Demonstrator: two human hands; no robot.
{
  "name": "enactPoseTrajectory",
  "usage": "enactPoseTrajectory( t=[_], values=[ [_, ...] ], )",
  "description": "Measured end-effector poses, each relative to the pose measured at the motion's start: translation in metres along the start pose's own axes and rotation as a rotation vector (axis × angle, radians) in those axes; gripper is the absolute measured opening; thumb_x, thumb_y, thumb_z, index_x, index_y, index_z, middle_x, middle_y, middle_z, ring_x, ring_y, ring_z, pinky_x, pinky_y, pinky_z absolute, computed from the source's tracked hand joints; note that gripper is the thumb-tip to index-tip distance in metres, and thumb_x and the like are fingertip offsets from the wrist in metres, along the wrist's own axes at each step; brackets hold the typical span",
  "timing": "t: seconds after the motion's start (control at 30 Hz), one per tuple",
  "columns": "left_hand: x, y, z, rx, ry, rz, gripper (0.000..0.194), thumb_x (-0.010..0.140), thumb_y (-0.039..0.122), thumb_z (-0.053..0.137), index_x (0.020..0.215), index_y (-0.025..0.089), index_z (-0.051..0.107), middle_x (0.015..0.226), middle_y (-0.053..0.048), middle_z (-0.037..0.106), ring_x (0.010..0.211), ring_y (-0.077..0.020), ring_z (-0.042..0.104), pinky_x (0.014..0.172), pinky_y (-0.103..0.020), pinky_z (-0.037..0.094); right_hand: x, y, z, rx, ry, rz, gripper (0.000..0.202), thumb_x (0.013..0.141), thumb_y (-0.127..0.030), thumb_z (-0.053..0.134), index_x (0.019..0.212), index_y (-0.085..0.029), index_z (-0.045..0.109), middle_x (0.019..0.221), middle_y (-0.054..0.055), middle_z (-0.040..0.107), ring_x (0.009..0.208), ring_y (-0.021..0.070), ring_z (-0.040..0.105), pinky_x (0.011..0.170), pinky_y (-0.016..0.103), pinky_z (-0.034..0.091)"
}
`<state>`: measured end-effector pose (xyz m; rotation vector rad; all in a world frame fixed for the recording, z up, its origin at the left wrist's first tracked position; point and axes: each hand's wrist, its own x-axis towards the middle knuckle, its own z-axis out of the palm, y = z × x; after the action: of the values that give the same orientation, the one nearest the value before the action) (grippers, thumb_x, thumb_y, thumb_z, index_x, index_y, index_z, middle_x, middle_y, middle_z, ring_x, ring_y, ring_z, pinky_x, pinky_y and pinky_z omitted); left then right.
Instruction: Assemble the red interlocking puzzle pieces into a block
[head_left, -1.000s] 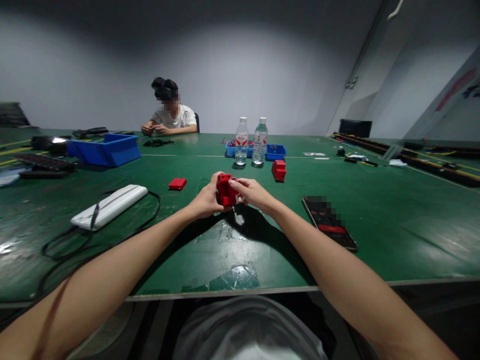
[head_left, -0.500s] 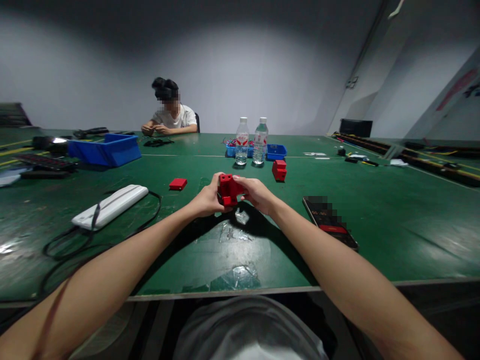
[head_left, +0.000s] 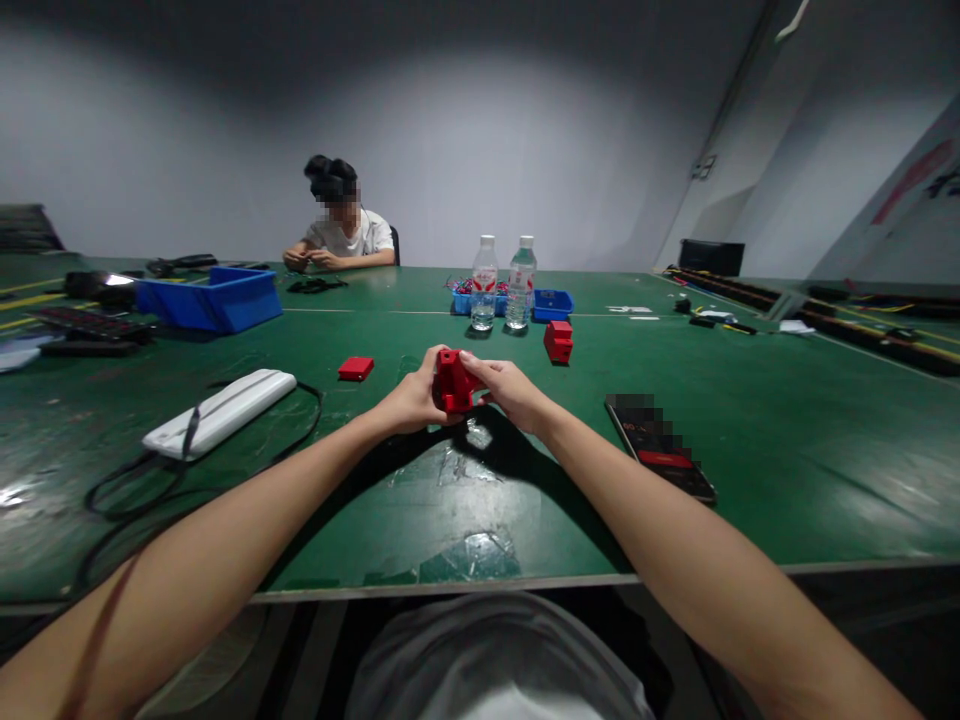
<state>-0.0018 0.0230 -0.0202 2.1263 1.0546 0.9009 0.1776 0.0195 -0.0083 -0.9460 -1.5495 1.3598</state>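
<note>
Between my two hands is a small red block with holes and notches, held a little above the table. My left hand grips it from the left, thumb low at its near edge. From the right, my right hand closes on the same block, its thumb lying on the upper right part. The fingers behind the block are hidden. A flat red square piece lies to the left of my left hand. Beyond my right hand stands another red block.
Two water bottles stand before small blue trays. At right lies a phone; at left, a white power strip with black cable. A large blue bin is farther left. Across the green table sits a person.
The red block has turned slightly in my hands, and my right thumb has shifted left over its top. Everything else looks the same.
</note>
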Motion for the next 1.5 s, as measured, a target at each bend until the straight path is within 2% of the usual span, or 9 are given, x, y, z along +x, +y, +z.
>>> enactPoseTrajectory(
  t=[0.4,0.6,0.73,0.87,1.0,1.2,1.27,1.37,1.5],
  values=[
    [0.0,0.0,0.0,0.015,0.008,-0.01,0.087,0.057,0.033,0.077,0.128,0.021,0.027,0.099,-0.006,0.066,0.091,-0.0253,0.067,0.084,-0.039,0.05,0.0,0.001,0.002,0.091,-0.039,-0.002,0.051,0.072,-0.064,0.062,0.08,-0.014,0.063,0.081,0.005,0.066,0.071,0.0125,0.057,0.056,0.021,0.04],
    [0.0,0.0,0.0,0.011,0.002,-0.031,0.088,0.057,0.032,0.077,0.129,0.022,0.027,0.096,-0.004,0.066,0.089,-0.0243,0.067,0.082,-0.038,0.051,-0.001,0.002,0.002,0.026,-0.009,-0.023,0.047,0.07,-0.058,0.068,0.09,-0.016,0.063,0.088,0.004,0.065,0.071,0.0113,0.057,0.058,0.021,0.043],
    [0.0,0.001,0.0,0.032,-0.008,-0.019,0.087,0.06,0.033,0.075,0.13,0.021,0.025,0.096,-0.005,0.066,0.09,-0.0244,0.067,0.082,-0.037,0.051,-0.001,0.001,0.002,-0.007,0.019,-0.014,0.047,0.072,-0.06,0.064,0.088,-0.016,0.061,0.083,0.003,0.064,0.069,0.0112,0.056,0.056,0.021,0.042],
    [-0.001,0.006,0.001,0.074,-0.003,-0.022,0.087,0.06,0.032,0.075,0.13,0.02,0.025,0.094,-0.005,0.066,0.09,-0.0253,0.067,0.082,-0.037,0.051,-0.001,-0.002,0.004,-0.064,0.061,-0.016,0.049,0.072,-0.063,0.061,0.081,-0.015,0.059,0.074,0.001,0.06,0.062,0.01,0.052,0.053,0.021,0.04],
    [-0.002,0.009,0.001,0.091,0.007,-0.032,0.086,0.06,0.032,0.074,0.13,0.02,0.026,0.091,-0.005,0.067,0.086,-0.0254,0.068,0.079,-0.037,0.051,-0.001,-0.002,0.003,-0.123,0.056,-0.032,0.053,0.071,-0.067,0.059,0.081,-0.015,0.058,0.074,0.002,0.06,0.061,0.0105,0.051,0.054,0.022,0.04],
    [-0.003,0.008,0.001,0.122,0.02,-0.052,0.09,0.059,0.033,0.075,0.132,0.019,0.025,0.092,-0.005,0.066,0.086,-0.0255,0.068,0.078,-0.037,0.052,0.001,0.001,0.002,-0.396,0.133,-0.19,0.053,0.073,-0.066,0.058,0.08,-0.013,0.062,0.074,0.003,0.062,0.066,0.012,0.053,0.065,0.026,0.042],
    [-0.002,0.005,0.001,0.104,0.021,-0.04,0.09,0.059,0.035,0.076,0.132,0.02,0.026,0.095,-0.005,0.066,0.086,-0.0247,0.067,0.079,-0.037,0.052,0.001,0.001,0.002,-0.355,0.118,-0.145,0.055,0.073,-0.067,0.056,0.082,-0.013,0.062,0.075,0.004,0.062,0.065,0.0122,0.053,0.062,0.025,0.042],
    [0.0,0.0,0.003,0.021,0.009,-0.004,0.089,0.056,0.035,0.078,0.129,0.021,0.029,0.099,-0.006,0.065,0.086,-0.0234,0.067,0.08,-0.037,0.051,0.001,-0.002,0.001,-0.209,0.031,-0.031,0.058,0.077,-0.069,0.049,0.085,-0.013,0.062,0.078,0.005,0.063,0.065,0.0128,0.054,0.055,0.023,0.04],
    [0.0,-0.001,0.004,-0.017,0.001,-0.017,0.089,0.056,0.033,0.079,0.128,0.019,0.029,0.099,-0.007,0.065,0.086,-0.0236,0.067,0.082,-0.037,0.051,0.0,-0.004,0.0,-0.22,0.021,-0.048,0.058,0.075,-0.069,0.051,0.083,-0.013,0.063,0.077,0.006,0.063,0.066,0.0135,0.055,0.053,0.022,0.038]
  ],
)
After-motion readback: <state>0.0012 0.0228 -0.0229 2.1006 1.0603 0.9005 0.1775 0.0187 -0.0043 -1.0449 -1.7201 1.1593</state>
